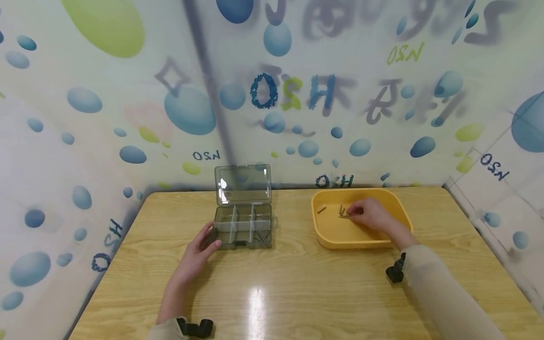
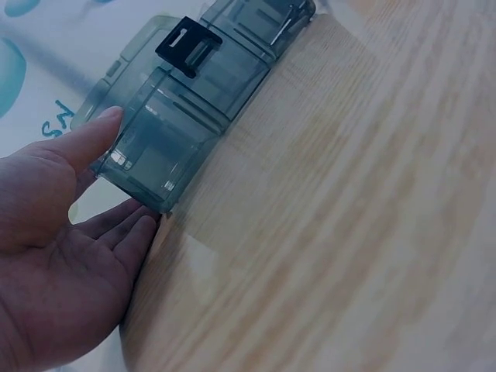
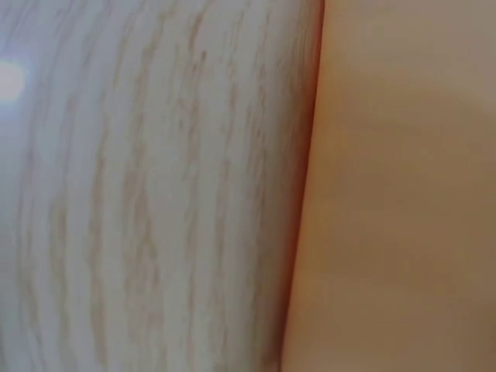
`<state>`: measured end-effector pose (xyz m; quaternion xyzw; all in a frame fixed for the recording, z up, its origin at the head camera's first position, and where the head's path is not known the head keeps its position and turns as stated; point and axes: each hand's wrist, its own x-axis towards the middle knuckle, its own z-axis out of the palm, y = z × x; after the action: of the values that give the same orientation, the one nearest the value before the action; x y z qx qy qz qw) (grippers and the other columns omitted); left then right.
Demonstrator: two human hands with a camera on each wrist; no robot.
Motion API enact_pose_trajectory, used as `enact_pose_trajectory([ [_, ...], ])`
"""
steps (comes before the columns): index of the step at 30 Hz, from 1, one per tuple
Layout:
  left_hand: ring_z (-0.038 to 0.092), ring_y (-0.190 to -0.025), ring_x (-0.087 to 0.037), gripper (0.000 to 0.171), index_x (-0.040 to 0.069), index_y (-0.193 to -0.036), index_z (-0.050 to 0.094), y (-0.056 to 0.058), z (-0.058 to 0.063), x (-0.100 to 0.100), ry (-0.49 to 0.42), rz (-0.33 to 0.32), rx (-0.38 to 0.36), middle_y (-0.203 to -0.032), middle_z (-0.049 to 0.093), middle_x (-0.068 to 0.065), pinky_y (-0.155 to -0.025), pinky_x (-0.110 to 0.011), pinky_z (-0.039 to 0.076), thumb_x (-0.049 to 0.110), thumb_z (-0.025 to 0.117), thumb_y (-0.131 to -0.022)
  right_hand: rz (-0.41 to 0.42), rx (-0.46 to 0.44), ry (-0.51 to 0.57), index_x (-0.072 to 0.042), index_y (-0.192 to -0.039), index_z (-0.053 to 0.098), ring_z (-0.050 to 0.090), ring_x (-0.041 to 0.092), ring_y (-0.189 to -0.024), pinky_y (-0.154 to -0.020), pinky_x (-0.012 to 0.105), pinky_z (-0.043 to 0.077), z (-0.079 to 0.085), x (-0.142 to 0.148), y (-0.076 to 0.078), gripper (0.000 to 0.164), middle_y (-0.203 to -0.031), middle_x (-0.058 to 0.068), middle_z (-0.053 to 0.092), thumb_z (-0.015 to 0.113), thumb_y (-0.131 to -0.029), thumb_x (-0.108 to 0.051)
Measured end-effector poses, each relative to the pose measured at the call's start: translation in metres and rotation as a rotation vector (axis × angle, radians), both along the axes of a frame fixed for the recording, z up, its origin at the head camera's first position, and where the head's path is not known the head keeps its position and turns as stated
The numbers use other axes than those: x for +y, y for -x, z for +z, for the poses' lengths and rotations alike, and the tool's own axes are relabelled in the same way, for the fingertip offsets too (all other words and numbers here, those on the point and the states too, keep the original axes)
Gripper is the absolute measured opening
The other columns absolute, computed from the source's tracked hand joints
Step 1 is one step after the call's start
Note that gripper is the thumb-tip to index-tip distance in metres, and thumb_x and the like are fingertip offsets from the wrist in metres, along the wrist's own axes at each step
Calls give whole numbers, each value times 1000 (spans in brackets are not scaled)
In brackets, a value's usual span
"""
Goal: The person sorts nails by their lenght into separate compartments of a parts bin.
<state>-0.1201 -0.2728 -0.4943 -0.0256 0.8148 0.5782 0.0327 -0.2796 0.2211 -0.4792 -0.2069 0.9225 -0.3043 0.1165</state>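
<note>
A grey see-through compartment box (image 1: 243, 225) stands on the table with its lid (image 1: 243, 185) raised. Several thin screws (image 1: 262, 236) lie in its front right compartment. My left hand (image 1: 199, 250) is at the box's left side, thumb at the front corner and fingers along the side; the left wrist view shows the thumb and fingers nearly straight. Over the yellow tray (image 1: 361, 244), my right hand (image 1: 374, 215) reaches in and pinches a small screw (image 1: 345, 216) at its fingertips. The right wrist view shows only the tray's wall and the table, not the hand.
Another screw (image 1: 321, 209) lies in the tray's left part, and a further screw (image 1: 341, 208) is by the right fingertips. The wooden table (image 1: 289, 283) meets a patterned wall (image 1: 297, 156) behind the box and tray.
</note>
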Motion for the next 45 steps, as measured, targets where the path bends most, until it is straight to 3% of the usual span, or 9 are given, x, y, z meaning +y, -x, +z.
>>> enact_pose_trajectory([
  [11, 30, -149, -41, 70, 11, -164, 24, -2, -5, 0, -10, 19, -32, -163, 28, -27, -116, -50, 29, 23, 61, -106, 58, 44, -10, 0, -103, 76, 64, 24, -90, -83, 44, 54, 4, 2, -4, 13, -100, 9, 74, 67, -94, 1],
  [22, 27, -150, -41, 70, 13, -164, 23, 0, -2, 2, -22, 13, -50, -164, 25, -26, -118, -51, 28, 26, 60, -106, 8, 63, 41, 2, -105, 77, 65, 24, -90, -82, 42, 55, 15, 1, -13, 13, -100, 10, 74, 67, -97, -3],
  [26, 29, -149, -41, 69, 13, -164, 25, 3, -1, 4, -20, 7, -39, -163, 26, -27, -117, -51, 28, 25, 61, -106, -38, 61, 74, 3, -107, 76, 66, 26, -91, -83, 43, 56, 25, -6, -19, 14, -102, 14, 74, 67, -98, -3],
  [31, 28, -150, -41, 70, 12, -164, 25, 4, -2, 5, -24, 3, -42, -163, 26, -27, -117, -50, 28, 26, 61, -106, -35, 95, 94, 1, -109, 77, 66, 26, -93, -86, 46, 56, 32, -19, -26, 15, -105, 12, 75, 68, -97, -2],
  [45, 32, -148, -42, 69, 9, -163, 25, 3, -3, 1, 19, 12, -21, -161, 30, -28, -115, -50, 31, 23, 61, -106, -36, 62, 229, 2, -112, 76, 67, 23, -92, -81, 37, 57, 31, -61, -33, 17, -106, 15, 74, 66, -99, -3],
])
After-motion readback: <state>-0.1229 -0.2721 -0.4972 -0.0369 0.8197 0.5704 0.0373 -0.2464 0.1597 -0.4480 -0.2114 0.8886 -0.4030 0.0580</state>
